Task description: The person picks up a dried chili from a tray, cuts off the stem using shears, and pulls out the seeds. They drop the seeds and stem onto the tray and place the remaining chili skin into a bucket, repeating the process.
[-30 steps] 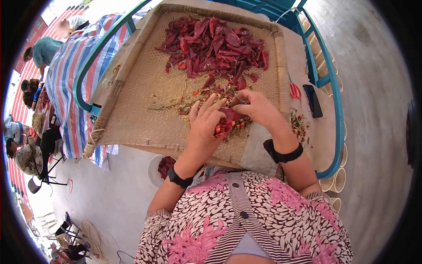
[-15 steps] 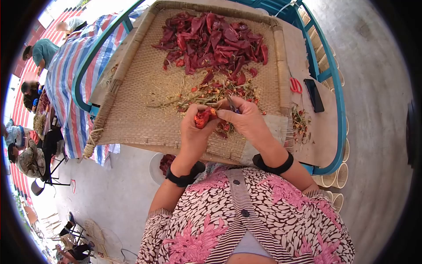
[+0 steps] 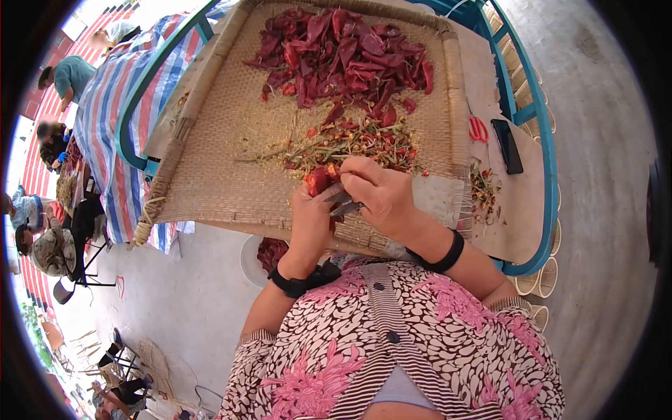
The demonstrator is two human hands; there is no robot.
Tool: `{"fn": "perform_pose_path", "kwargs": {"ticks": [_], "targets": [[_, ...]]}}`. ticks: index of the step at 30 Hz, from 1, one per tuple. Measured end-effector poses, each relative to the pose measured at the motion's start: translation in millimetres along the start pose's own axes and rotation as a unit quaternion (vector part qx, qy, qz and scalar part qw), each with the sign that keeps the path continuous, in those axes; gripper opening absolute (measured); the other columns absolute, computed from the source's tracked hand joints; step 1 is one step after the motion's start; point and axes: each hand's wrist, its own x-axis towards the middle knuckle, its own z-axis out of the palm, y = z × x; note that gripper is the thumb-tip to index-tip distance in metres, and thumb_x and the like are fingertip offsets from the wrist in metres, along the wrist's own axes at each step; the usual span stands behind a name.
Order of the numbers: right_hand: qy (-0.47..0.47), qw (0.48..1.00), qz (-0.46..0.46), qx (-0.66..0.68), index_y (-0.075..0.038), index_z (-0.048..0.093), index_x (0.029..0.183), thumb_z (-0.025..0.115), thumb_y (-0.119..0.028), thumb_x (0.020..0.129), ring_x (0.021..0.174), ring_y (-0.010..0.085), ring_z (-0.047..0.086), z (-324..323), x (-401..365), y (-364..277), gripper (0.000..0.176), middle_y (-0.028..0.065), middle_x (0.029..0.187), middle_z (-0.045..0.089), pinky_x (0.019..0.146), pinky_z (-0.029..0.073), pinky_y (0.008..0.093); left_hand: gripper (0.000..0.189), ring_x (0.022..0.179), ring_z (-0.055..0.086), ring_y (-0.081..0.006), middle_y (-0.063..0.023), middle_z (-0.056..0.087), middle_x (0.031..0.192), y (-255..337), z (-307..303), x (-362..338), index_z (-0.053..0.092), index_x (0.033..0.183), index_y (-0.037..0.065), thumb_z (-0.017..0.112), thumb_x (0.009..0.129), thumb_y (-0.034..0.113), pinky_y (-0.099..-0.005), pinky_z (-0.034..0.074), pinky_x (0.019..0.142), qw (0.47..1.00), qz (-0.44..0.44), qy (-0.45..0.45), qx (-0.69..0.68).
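My left hand [image 3: 308,227] is closed around a dried red chili pepper [image 3: 318,180], its cut end showing orange inside. In my right hand [image 3: 381,196] are scissors [image 3: 346,208], their grey blades pointing left beside the pepper and the left fingers; the handles are hidden in the palm. Both hands are over the near edge of a woven tray [image 3: 217,175]. Just beyond them lies a heap of stems, seeds and chili bits [image 3: 364,147]. Farther back is a pile of dried red chili peppers [image 3: 343,56].
Red-handled scissors [image 3: 478,129] and a black phone [image 3: 507,146] lie right of the tray, near more stem scraps [image 3: 484,189]. A teal metal frame [image 3: 542,175] surrounds it. Below is a bowl of peppers [image 3: 252,262]. Other people [image 3: 73,77] are at the left.
My right hand has turned, so the scissor blades that pointed up and away now point left, low by the left hand. The pepper has shifted slightly up and left.
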Motion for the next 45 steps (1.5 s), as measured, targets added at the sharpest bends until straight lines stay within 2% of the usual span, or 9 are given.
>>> {"fn": "perform_pose_path", "kwargs": {"ticks": [3,7,14,20,24,25,31,35,45], "targets": [[-0.001,0.97,0.147,0.196,-0.008,0.056,0.089,0.061,0.0,0.08,0.059,0.0169,0.059,-1,0,-3,0.013,-0.0006,0.088,0.059,0.05,0.045,0.0297,0.009,0.059,0.052,-0.0061,0.003,0.056,0.069,-5,-17,6,0.059,0.088,0.008,0.066,0.084,0.006,-0.0202,0.039,0.048,0.997,-0.062,-0.029,-0.029],[-0.037,0.701,0.421,0.575,-0.007,0.057,0.091,0.06,-0.008,0.092,0.049,0.0068,0.046,-18,6,-14,0.003,-0.0043,0.079,0.057,0.045,0.04,0.0239,0.016,0.063,0.051,-0.0051,0.0032,0.057,0.078,8,-22,0,0.058,0.094,0.01,0.069,0.083,0.005,-0.0194,0.038,0.05,0.995,-0.054,-0.075,-0.02],[-0.046,0.261,0.513,0.817,-0.009,0.057,0.094,0.059,-0.012,0.093,0.044,0.0027,0.04,-8,0,5,0.004,-0.0035,0.072,0.057,0.042,0.039,0.0198,0.019,0.075,0.053,-0.0049,0.005,0.057,0.084,6,-37,-1,0.058,0.096,0.01,0.071,0.082,0.004,-0.02,0.043,0.065,0.973,0.025,-0.227,0.045],[-0.012,0.606,0.499,0.619,-0.009,0.055,0.097,0.06,-0.016,0.093,0.042,0.003,0.04,-25,7,8,0.009,0.0011,0.079,0.062,0.04,0.039,0.0193,0.021,0.084,0.052,-0.007,0.0042,0.055,0.089,3,-56,-3,0.057,0.095,0.008,0.069,0.081,-0.001,-0.0226,0.043,0.076,0.972,0.034,-0.232,0.001],[-0.097,0.937,0.33,-0.066,-0.007,0.052,0.1,0.067,-0.017,0.086,0.063,0.0127,0.059,-17,1,23,0.023,0.006,0.08,0.063,0.057,0.047,0.0296,0.02,0.086,0.051,-0.0071,0.0038,0.054,0.091,8,-63,-11,0.058,0.095,0.008,0.07,0.081,-0.001,-0.0233,0.043,0.078,0.977,0.062,-0.206,0.004],[-0.085,0.935,0.318,-0.134,-0.004,0.056,0.1,0.072,-0.018,0.081,0.075,0.0174,0.063,-17,2,20,0.029,0.0087,0.084,0.064,0.068,0.048,0.0317,0.02,0.085,0.051,-0.007,0.0037,0.053,0.091,10,-62,-14,0.058,0.094,0.007,0.07,0.082,-0.002,-0.0228,0.043,0.077,0.978,0.071,-0.193,0.018],[-0.13,0.869,0.309,0.363,0.002,0.064,0.101,0.07,-0.007,0.082,0.078,0.0126,0.062,-29,11,-28,0.022,0.0088,0.088,0.064,0.069,0.047,0.0236,0.016,0.084,0.053,-0.0067,0.0036,0.054,0.092,19,-54,-21,0.059,0.092,0.006,0.068,0.083,-0.003,-0.0214,0.044,0.077,0.986,0.058,-0.148,0.051],[-0.114,0.972,0.1,0.179,-0.002,0.065,0.097,0.072,-0.009,0.078,0.069,0.0217,0.063,-22,12,-35,0.021,0.0111,0.083,0.063,0.059,0.048,0.0305,0.016,0.087,0.054,-0.007,0.0034,0.056,0.092,22,-54,-20,0.059,0.094,0.005,0.068,0.084,-0.003,-0.0225,0.045,0.079,0.98,0.08,-0.159,0.09],[-0.171,0.976,0.124,0.053,-0.004,0.057,0.088,0.07,-0.012,0.073,0.064,0.0304,0.061,-23,8,-36,0.021,0.0136,0.074,0.061,0.056,0.047,0.0366,0.015,0.082,0.053,-0.0058,0.0034,0.057,0.09,18,-54,-21,0.06,0.094,0.004,0.07,0.083,0.0,-0.0211,0.043,0.074,0.959,0.141,-0.131,0.206]]}}
